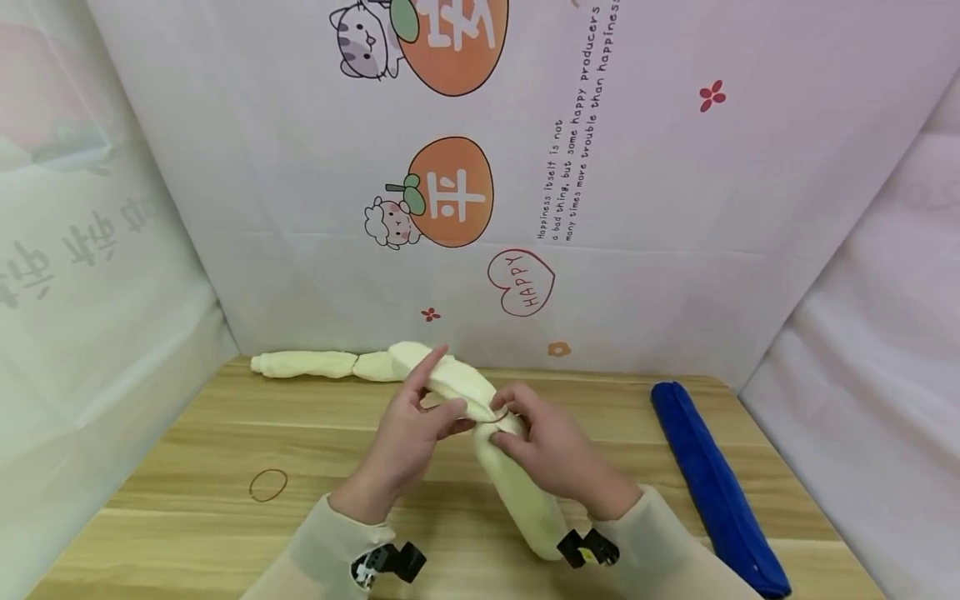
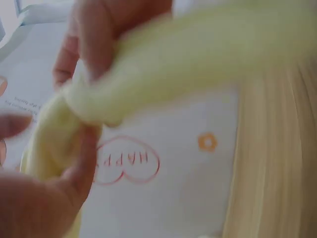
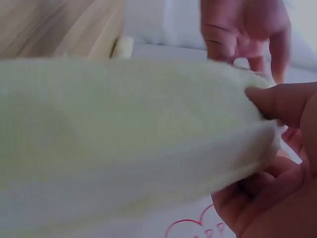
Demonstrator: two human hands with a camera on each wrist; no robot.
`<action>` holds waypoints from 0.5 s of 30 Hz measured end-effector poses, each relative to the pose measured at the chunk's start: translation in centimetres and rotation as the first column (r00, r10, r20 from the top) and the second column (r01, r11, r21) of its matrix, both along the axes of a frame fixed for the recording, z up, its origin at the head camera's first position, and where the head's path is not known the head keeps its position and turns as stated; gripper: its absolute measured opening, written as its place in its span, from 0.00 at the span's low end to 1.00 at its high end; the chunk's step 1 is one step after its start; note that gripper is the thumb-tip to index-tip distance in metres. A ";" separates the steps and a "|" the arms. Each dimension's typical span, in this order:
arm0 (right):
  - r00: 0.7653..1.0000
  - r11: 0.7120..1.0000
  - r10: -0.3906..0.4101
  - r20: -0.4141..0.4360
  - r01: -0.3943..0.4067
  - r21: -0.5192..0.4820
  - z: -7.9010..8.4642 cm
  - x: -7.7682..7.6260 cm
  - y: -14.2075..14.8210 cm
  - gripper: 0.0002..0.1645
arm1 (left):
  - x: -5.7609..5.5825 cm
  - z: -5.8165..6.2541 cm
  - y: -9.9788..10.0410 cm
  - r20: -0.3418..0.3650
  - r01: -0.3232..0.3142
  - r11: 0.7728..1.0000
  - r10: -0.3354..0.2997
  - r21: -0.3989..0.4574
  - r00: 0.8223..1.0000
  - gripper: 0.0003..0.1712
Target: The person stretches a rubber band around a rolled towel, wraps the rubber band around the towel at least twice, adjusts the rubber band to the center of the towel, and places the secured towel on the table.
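Observation:
A long, pale yellow rolled cloth, likely a towel [image 1: 517, 492], slants up from the wooden table, cinched partway by a thin reddish-brown rubber band [image 1: 498, 417]. Just beside that band, my right hand [image 1: 557, 446] pinches the roll between thumb and fingers. My left hand [image 1: 405, 429] grips the roll's upper part, its thumb near the band and its index finger stretched out along the cloth. Both hands meet around the narrowed place in the left wrist view, where the cloth [image 2: 198, 59] is blurred. From the right wrist, the cloth [image 3: 124, 124] fills much of the view.
A second pale yellow roll [image 1: 303, 364], tied with a band, lies along the back edge. One loose rubber band [image 1: 286, 480] rests at the left of the table [image 1: 187, 533]. At the right lies a blue rolled cloth [image 1: 712, 483]. White printed sheets [image 1: 637, 292] wall the sides and back.

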State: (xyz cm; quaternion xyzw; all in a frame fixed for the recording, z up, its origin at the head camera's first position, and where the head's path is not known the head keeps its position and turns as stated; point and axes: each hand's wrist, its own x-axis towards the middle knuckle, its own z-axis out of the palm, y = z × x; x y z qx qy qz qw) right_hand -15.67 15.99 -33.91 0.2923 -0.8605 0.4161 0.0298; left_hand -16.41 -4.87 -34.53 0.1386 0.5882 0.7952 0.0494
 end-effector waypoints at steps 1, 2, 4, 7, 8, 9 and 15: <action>0.996 0.997 0.038 0.082 -0.031 -0.077 0.0 -0.2 0.2 0.15 | 0.1 -0.1 -0.1 -0.042 0.039 0.999 -0.040 -0.026 0.998 0.46; 0.984 0.986 0.085 0.159 -0.060 -0.154 0.0 -0.3 0.4 0.14 | 0.2 -0.3 -0.1 -0.077 0.068 0.996 -0.072 -0.054 0.994 0.47; 0.936 0.948 0.202 0.287 -0.113 -0.297 -0.1 -0.7 0.8 0.13 | 0.3 -0.5 -0.2 -0.126 0.079 0.988 -0.096 -0.130 0.987 0.47; 0.868 0.887 0.325 0.376 -0.141 -0.441 -0.4 -1.1 1.1 0.14 | 0.5 -0.9 -0.3 -0.200 -0.034 0.959 -0.023 -0.281 0.980 0.43; 0.856 0.869 0.348 0.382 -0.142 -0.474 -0.5 -1.2 1.2 0.14 | 0.5 -1.0 -0.3 -0.220 -0.080 0.943 0.008 -0.322 0.975 0.42; 0.847 0.852 0.367 0.384 -0.141 -0.504 -0.6 -1.3 1.3 0.14 | 0.5 -1.0 -0.3 -0.227 -0.107 0.932 0.028 -0.347 0.973 0.42; 0.793 0.759 0.487 0.365 -0.178 -0.626 -0.8 -1.6 1.6 0.12 | 0.4 -0.7 -0.4 -0.148 0.095 0.970 -0.131 -0.225 0.980 0.44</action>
